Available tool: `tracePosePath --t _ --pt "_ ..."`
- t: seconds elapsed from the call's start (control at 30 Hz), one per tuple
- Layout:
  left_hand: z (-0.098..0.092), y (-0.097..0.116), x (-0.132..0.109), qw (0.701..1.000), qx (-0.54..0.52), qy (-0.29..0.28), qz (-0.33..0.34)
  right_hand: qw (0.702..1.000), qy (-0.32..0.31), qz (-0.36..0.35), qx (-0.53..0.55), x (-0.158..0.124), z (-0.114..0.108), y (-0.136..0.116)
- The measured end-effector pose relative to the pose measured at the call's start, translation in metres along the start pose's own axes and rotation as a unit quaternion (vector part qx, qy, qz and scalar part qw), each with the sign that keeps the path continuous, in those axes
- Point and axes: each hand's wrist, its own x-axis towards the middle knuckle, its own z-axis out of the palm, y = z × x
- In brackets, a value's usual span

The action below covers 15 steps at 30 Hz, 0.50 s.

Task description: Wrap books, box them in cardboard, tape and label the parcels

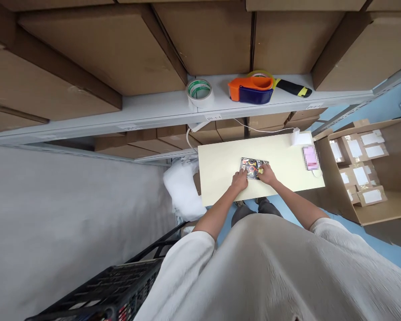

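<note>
A flat dark package (253, 164) with large bright figures printed on it lies on the pale yellow table (220, 156). The fingers of my left hand (239, 180) are closed on its lower left corner. My right hand (268, 174) grips the right side, with a small yellow patch showing by the fingertips. Whether that patch is print or a separate piece is too small to tell. To the right on the same table are a phone (310, 158), partly blurred out, and a white block-shaped item (301, 138) with a cable.
Above the table a shelf (167, 101) carries a tape roll (200, 92), an orange tape dispenser (250, 89), a black-yellow cutter (293, 88) and cartons (203, 38). An open carton (386, 211) with small boxes stands right. White wrapping (182, 185) and a black crate (100, 285) are left.
</note>
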Motion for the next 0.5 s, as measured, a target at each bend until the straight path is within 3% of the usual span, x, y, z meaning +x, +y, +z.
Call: tracePosePath --t 0.1,0.33,0.5 --pt "0.002 -0.006 -0.008 1.0 0.009 -0.005 -0.009 0.997 0.019 -0.078 -0.014 0.007 0.003 0.004" --pt "-0.009 -0.023 0.009 0.997 -0.024 0.077 0.016 0.998 0.063 0.0 0.028 0.0 0.026 0.012" --pt "-0.005 -0.028 0.013 0.999 -0.034 0.037 -0.006 0.99 0.026 0.004 0.142 -0.003 0.04 0.014"
